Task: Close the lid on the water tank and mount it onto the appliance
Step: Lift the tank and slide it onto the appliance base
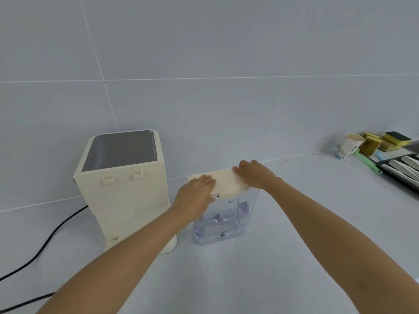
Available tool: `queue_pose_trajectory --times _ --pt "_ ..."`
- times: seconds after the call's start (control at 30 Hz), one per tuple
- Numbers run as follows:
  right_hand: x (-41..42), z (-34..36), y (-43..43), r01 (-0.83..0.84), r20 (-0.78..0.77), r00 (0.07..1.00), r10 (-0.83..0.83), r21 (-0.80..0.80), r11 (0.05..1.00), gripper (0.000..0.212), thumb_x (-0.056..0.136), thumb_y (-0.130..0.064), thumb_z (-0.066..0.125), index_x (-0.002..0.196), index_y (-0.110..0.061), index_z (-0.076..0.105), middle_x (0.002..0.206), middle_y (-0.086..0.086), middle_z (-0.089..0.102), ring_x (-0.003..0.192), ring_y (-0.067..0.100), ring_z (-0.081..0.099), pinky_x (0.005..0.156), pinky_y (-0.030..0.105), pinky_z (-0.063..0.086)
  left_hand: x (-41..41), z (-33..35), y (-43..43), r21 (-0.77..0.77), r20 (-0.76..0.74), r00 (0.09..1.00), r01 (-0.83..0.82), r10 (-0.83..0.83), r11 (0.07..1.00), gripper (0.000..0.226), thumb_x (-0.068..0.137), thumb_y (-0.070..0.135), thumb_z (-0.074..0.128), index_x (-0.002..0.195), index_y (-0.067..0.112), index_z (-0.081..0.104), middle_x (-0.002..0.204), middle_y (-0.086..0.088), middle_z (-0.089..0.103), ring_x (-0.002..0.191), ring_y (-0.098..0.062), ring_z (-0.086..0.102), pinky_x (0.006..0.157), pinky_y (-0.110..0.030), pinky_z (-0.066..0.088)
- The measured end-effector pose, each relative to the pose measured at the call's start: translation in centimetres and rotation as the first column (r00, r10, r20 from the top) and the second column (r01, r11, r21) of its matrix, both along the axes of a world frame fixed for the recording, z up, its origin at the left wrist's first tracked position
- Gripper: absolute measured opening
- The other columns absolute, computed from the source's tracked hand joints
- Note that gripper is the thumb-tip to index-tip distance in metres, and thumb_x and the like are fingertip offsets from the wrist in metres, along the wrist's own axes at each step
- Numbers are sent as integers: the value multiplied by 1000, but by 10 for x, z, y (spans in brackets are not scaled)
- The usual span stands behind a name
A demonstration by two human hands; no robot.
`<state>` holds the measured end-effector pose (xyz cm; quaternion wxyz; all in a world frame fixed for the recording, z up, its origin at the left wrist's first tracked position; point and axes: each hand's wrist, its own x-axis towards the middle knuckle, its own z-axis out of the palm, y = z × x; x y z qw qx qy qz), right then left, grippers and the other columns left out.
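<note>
A clear plastic water tank (223, 220) with some water in it stands on the pale counter, right of the cream appliance (123, 189). A cream lid (226, 181) lies flat on top of the tank. My left hand (197, 194) rests palm down on the lid's left end, its fingers flat. At the lid's right end my right hand (255, 173) presses down, fingers curled over the far edge. The appliance's back faces me, with two small hooks near its top.
A black power cord (45, 243) runs from the appliance across the counter to the left. At the far right stand a paper cup (349, 146), stacked sponges (385, 141), a green brush handle (368, 162) and a dark dish rack (403, 168). A tiled wall is behind.
</note>
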<state>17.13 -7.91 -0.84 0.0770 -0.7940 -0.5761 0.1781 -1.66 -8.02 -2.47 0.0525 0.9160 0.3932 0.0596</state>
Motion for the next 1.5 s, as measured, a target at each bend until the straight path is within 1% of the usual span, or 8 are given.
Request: queue_pose_trajectory --times 0.17,0.37,0.5,0.6,0.77,0.9,1.03,1.5 --pt "0 -6 -13 37 -23 999 -37 21 999 28 93 -38 31 97 -12 43 76 5 39 86 27 41 76 38 37 -11 4 23 -71 7 1000 16 -15 997 53 93 25 46 141 9 29 155 -5 22 142 -16 21 113 -34 25" --pt "4 -1 -33 46 -178 983 -35 58 997 47 91 -41 38 122 -7 47 124 18 51 113 34 49 91 40 40 -23 -12 28 -136 218 976 40 -9 990 66 88 31 53 144 19 20 157 -2 15 144 -14 10 116 -30 12" --pt "19 -16 -47 138 -582 813 -25 150 979 80 84 -41 56 146 -18 10 155 7 19 139 25 27 110 36 27 -31 -24 30 -371 327 923 -72 203 926 100 78 33 67 145 19 -5 158 -1 1 144 -18 11 116 -34 17" --pt "27 -33 -58 190 -724 689 -11 166 968 97 81 -27 64 147 -16 -7 156 3 15 139 23 28 106 31 29 -28 -34 34 -537 304 913 -72 272 840 112 73 31 73 145 16 -13 158 -2 5 143 -20 16 115 -33 17" --pt "27 -64 -66 108 -708 705 42 166 980 96 68 -24 77 141 -26 16 143 -10 34 131 15 35 103 29 32 -20 -45 39 -660 353 875 -17 330 751 104 73 18 75 144 18 0 152 -3 24 139 -20 25 99 -23 26" --pt "19 -80 -64 141 -676 736 -21 122 982 97 70 -14 76 143 -23 13 140 -7 35 126 12 33 102 29 31 -15 -56 40 -722 337 854 -35 396 691 104 70 15 78 144 18 5 151 -3 27 137 -21 27 104 -26 28" --pt "16 -95 -60 181 -647 754 -110 43 983 98 66 -16 78 142 -14 18 146 6 37 134 28 35 107 38 33 -14 -64 41 -719 289 862 -92 417 688 102 67 18 80 143 15 11 147 -6 34 133 -23 33 101 -28 31" --pt "3 -89 -62 124 -581 810 -73 48 991 73 65 -18 79 128 -14 41 127 6 55 116 24 50 91 29 39 -35 -58 21 -726 344 821 -75 456 683 98 66 15 80 143 17 20 147 -5 35 137 -21 29 109 -35 31"
